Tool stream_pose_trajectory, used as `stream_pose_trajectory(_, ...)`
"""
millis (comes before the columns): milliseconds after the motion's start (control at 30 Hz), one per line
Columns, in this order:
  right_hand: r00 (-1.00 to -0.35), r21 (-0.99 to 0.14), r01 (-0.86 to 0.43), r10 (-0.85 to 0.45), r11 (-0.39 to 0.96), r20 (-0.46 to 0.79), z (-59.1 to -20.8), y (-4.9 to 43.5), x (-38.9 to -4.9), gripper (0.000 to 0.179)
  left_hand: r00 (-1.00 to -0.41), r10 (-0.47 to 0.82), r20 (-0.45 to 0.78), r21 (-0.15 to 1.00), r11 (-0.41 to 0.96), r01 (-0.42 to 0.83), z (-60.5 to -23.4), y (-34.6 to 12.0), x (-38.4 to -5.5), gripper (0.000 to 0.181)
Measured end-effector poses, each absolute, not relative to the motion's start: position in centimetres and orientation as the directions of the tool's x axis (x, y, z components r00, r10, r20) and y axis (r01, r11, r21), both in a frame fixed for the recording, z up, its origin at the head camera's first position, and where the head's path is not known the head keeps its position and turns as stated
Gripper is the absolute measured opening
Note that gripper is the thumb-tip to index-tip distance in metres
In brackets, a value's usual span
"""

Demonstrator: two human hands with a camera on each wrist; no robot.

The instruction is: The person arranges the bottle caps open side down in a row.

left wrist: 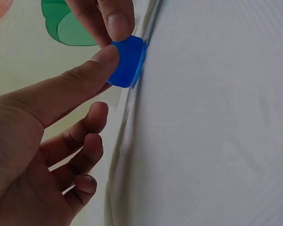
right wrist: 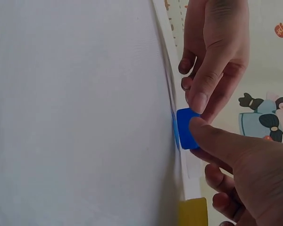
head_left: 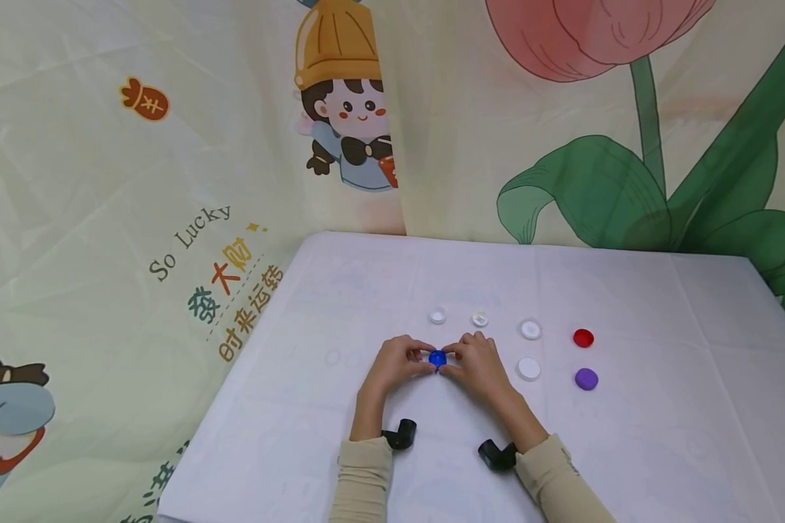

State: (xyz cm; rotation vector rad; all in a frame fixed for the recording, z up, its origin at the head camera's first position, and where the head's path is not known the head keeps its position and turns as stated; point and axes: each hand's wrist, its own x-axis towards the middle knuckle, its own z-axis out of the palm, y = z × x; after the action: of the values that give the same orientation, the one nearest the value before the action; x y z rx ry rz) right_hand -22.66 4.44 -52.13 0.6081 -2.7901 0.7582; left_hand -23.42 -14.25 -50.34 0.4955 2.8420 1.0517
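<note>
A small blue cap is between both hands over the middle of the white table. It looks like a short cylinder with a thin wider rim, and the wrist views show it side-on. My left hand pinches it from the left with thumb and index finger, while the other fingers stay loosely bent. From the other side, my right hand pinches the same blue cap between thumb and forefinger. Fingertips cover part of its sides. Whether it touches the tabletop, I cannot tell.
Beyond the hands lie white round caps. Right of the right hand are white caps, a red cap and a purple cap. A yellow object shows partly in the right wrist view.
</note>
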Motion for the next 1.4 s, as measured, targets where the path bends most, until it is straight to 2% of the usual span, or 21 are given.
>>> stream_pose_trajectory(200,-0.894,-0.501,-0.444,-0.327,0.743,0.307,-51.1,5.2,-22.4,0.029,-0.932,0.344,0.115,0.653,0.681,0.331,-50.0,-14.0,-23.4,0.028)
stream_pose_trajectory(500,-0.874,-0.655,-0.484,-0.282,0.581,0.395,-48.7,7.3,-21.0,0.032,-0.912,0.346,0.221,0.702,0.593,0.395,-47.7,-13.1,-22.1,0.029)
stream_pose_trajectory(967,-0.821,-0.643,-0.554,-0.216,0.529,0.529,-44.0,10.0,-17.5,0.033,-0.843,0.347,0.410,0.749,0.400,0.529,-43.6,-10.5,-19.3,0.032)
stream_pose_trajectory(1133,-0.804,-0.634,-0.571,-0.201,0.522,0.559,-43.3,10.6,-16.9,0.032,-0.850,0.344,0.398,0.775,0.370,0.513,-43.1,-9.8,-19.0,0.030)
stream_pose_trajectory(1400,-0.811,-0.643,-0.555,-0.174,0.528,0.558,-43.5,11.0,-16.8,0.032,-0.913,0.316,0.256,0.857,0.362,0.366,-41.2,-8.9,-18.0,0.026)
